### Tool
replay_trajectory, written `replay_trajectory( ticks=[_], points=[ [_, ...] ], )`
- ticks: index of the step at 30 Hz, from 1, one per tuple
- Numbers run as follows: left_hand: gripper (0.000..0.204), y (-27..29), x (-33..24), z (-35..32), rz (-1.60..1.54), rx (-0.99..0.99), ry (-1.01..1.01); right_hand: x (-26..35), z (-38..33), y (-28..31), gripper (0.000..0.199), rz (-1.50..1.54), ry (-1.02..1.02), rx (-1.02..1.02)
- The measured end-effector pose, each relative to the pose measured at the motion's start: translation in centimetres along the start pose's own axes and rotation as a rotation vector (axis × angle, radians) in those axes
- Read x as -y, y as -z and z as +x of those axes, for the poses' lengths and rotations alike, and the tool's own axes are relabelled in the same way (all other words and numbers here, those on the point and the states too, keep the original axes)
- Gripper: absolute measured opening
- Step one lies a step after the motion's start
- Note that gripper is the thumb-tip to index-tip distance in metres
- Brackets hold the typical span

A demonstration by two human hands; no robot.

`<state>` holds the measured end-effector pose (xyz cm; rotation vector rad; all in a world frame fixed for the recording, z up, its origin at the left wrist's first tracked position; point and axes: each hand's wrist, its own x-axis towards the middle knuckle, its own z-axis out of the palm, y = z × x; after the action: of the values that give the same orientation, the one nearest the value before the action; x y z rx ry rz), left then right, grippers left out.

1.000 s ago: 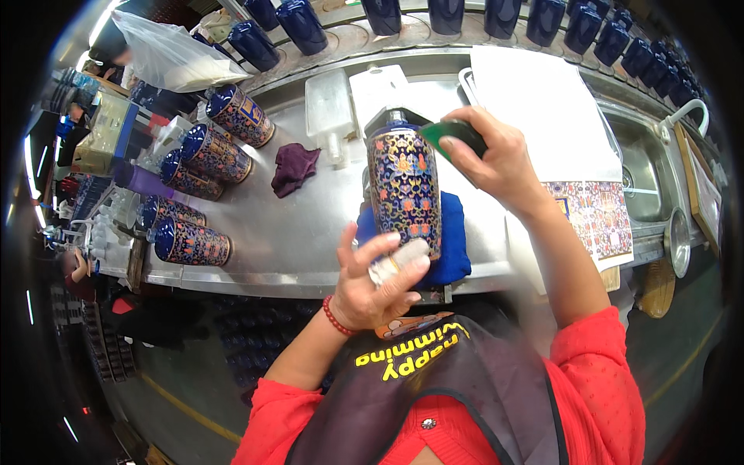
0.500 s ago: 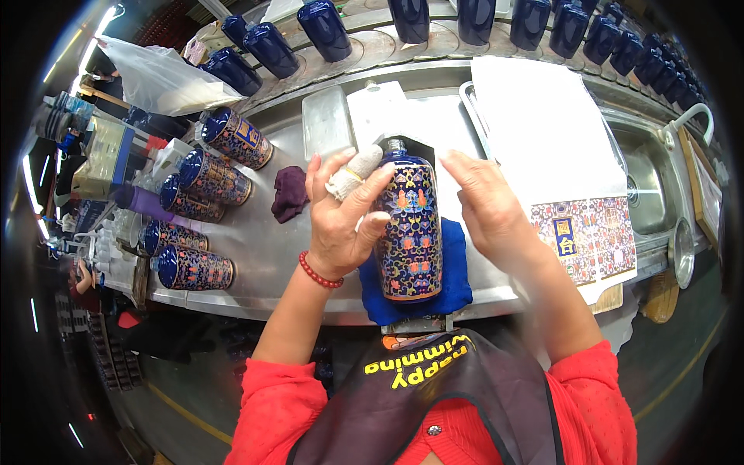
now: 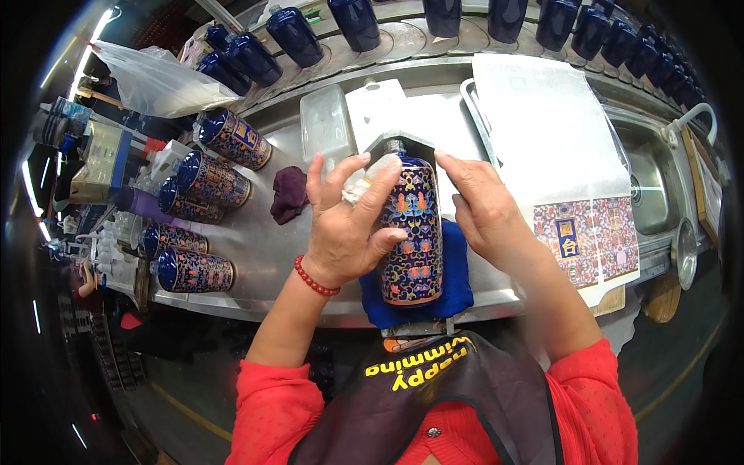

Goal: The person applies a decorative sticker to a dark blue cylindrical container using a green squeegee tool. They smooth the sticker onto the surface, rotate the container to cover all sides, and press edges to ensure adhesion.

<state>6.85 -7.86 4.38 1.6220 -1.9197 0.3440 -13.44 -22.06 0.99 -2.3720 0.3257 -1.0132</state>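
A dark blue bottle (image 3: 411,232), covered in a colourful floral pattern, lies before me on a blue cloth (image 3: 457,267), its threaded neck pointing away. My left hand (image 3: 341,229) is spread along its left side, with the thumb on the patterned front and the index finger near the shoulder. One of its fingers wears a pale wrap (image 3: 358,190). At the bottle's right edge, my right hand (image 3: 488,209) has its index finger stretched toward the shoulder and the other fingers bent; whether it touches the glass I cannot tell. A grey metal bracket (image 3: 422,139) surrounds the neck end.
Several patterned bottles (image 3: 209,178) stand at the left by a dark purple cloth (image 3: 290,194). Printed label sheets (image 3: 585,240) lie at the right under white paper (image 3: 535,116), beside a sink (image 3: 659,174). Plain blue bottles (image 3: 354,25) line a conveyor (image 3: 403,43) at the back.
The plain bottles on the conveyor have shifted right. My left fingers have spread and slid further onto the bottle's upper left; my right hand has moved only slightly.
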Motion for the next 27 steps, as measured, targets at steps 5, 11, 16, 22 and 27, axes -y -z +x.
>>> replay_trajectory(
  ticks=[5, 11, 16, 22, 27],
  points=[
    [0.072, 1.0, -1.5, 1.9, 0.240, 0.170, -0.110, 0.1, -1.3, 0.1, 0.055, 0.065, -0.097, -0.015],
    [0.073, 1.4, -1.3, 1.3, 0.085, 0.206, -0.047, 0.4, 0.9, 0.7, 0.026, 0.111, -0.089, -0.069],
    [0.094, 0.1, -3.4, -5.4, -0.243, -0.062, 0.234, 2.5, 2.6, 2.0, 0.018, -0.081, 0.390, 0.044],
    [0.115, -2.4, -6.6, -10.9, -0.124, 0.045, 0.391, 1.9, 5.2, 2.2, 0.021, 0.495, -0.315, 0.181],
    [0.111, -2.5, -5.9, -9.8, -0.062, -0.021, 0.369, 3.0, 3.8, 2.0, 0.013, 0.125, 0.525, 0.148]
  ],
)
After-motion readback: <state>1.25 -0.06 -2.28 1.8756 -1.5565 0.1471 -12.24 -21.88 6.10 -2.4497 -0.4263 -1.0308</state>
